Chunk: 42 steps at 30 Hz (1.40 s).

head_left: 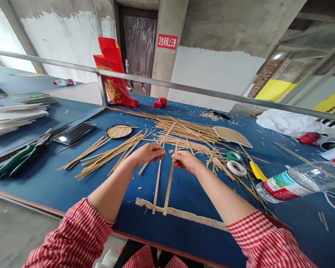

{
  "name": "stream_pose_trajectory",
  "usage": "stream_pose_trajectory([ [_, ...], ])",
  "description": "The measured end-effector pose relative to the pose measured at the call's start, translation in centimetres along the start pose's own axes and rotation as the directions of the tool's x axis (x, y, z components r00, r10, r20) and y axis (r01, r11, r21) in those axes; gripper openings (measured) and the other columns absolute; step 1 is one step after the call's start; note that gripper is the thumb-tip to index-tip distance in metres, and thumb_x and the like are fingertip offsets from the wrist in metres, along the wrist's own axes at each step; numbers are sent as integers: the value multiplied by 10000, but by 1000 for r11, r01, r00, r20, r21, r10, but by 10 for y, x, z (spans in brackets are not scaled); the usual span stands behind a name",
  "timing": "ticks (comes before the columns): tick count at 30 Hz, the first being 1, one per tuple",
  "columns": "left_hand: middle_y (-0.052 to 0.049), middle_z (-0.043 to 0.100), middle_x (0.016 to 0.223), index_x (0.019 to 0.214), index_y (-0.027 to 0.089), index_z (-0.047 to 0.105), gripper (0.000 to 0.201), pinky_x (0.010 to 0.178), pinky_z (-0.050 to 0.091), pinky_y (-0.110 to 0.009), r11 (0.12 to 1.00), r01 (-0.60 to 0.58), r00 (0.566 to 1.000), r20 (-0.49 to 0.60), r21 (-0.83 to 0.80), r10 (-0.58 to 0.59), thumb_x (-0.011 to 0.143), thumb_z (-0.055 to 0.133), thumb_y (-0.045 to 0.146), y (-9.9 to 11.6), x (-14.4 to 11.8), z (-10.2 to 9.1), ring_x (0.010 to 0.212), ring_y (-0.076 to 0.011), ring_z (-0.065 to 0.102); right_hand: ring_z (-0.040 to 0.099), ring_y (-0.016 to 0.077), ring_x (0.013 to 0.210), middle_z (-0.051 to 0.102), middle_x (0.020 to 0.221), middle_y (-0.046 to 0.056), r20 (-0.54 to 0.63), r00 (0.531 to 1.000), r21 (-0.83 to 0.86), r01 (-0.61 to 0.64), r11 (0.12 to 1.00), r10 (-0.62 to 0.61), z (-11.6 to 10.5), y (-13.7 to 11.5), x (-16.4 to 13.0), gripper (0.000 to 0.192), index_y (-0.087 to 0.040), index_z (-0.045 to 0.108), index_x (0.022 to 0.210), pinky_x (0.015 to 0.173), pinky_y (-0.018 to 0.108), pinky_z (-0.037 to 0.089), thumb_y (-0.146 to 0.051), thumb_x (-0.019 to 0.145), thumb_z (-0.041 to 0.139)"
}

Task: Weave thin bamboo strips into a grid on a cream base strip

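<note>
Two pale, flat bamboo strips lie lengthwise before me, side by side with a narrow gap. My left hand [149,153] has its fingers curled, the thumb and fingertips closed at the left bamboo strip [157,182]. Between thumb and fingers, my right hand [185,162] pinches the right bamboo strip [169,186]. The near ends of both strips rest across a rough, light strip of material [195,217] along the table's front. Beyond my hands spreads a loose heap of bamboo strips [189,128], with another bundle [111,154] on the left.
On the blue table [100,201] are green-handled pliers [22,158], a phone [76,133], a round woven piece [119,131] and a woven fan shape [232,136]. Tape rolls [236,168], a yellow-handled tool [257,171] and a bottle [301,180] lie right. A metal rail [184,86] crosses behind.
</note>
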State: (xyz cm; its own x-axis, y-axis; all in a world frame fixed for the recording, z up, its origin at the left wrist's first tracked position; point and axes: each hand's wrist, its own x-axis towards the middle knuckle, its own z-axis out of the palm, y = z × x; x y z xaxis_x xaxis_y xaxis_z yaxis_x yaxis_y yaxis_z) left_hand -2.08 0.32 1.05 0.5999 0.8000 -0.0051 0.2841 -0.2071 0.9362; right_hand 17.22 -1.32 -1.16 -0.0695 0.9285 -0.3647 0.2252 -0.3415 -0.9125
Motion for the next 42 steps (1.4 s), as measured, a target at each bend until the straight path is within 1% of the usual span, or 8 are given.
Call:
stream_pose_trajectory([
  [5,0,626,748,803,194,663,188,629,391,-202,976,-38,999,17,216,36,742,511,286,22,-32,12,714,-144,534,479,44,387,534,462,-32,42,998,-11,-41,999,41,5,13,7,195,-148,474,599,375,132,374,-180,785,526],
  [7,-10,642,830,824,205,670,236,724,387,-221,885,-166,986,91,435,141,759,446,166,25,-52,21,806,-157,534,477,45,382,537,461,-32,40,998,-20,-41,999,42,5,12,8,191,-149,473,603,368,132,372,-177,780,536],
  [11,-11,633,889,890,227,652,406,806,375,-253,740,-321,947,215,591,239,696,387,-12,13,-94,43,867,-153,501,461,45,359,519,437,-39,30,999,-43,-37,998,38,6,8,7,203,-152,465,596,358,134,367,-174,785,536],
  [13,-9,606,934,915,251,640,444,816,375,-272,700,-316,949,216,640,230,671,401,-34,3,-110,50,893,-161,475,464,45,358,521,439,-39,30,999,-55,-34,998,36,8,7,8,203,-152,464,597,360,135,369,-169,788,531],
  [15,-16,583,952,927,258,633,462,809,375,-286,679,-282,958,167,678,231,676,389,-44,-5,-119,54,903,-167,456,469,45,360,526,444,-37,29,999,-71,-30,997,32,11,8,9,203,-151,464,600,360,134,367,-158,795,518],
  [19,-39,549,1003,1007,256,598,486,801,369,-320,645,-267,956,113,716,270,697,370,-40,-11,-124,54,920,-185,427,460,42,348,527,437,-37,14,1000,-110,-23,994,25,18,8,11,226,-151,458,586,359,134,362,-139,810,489],
  [26,-36,522,1024,1078,310,557,544,805,351,-335,573,-306,944,167,760,284,703,367,-36,-13,-122,59,930,-191,407,442,39,324,510,405,-44,-24,1000,-167,-17,986,13,25,1,9,273,-160,433,543,342,134,342,-137,808,496],
  [42,-3,527,1018,961,300,579,553,783,331,-302,579,-312,946,193,753,260,621,374,-84,-10,-129,63,928,-177,415,484,34,360,542,481,-38,-33,998,-246,43,968,-53,30,6,15,258,-157,444,547,307,118,312,-178,787,537],
])
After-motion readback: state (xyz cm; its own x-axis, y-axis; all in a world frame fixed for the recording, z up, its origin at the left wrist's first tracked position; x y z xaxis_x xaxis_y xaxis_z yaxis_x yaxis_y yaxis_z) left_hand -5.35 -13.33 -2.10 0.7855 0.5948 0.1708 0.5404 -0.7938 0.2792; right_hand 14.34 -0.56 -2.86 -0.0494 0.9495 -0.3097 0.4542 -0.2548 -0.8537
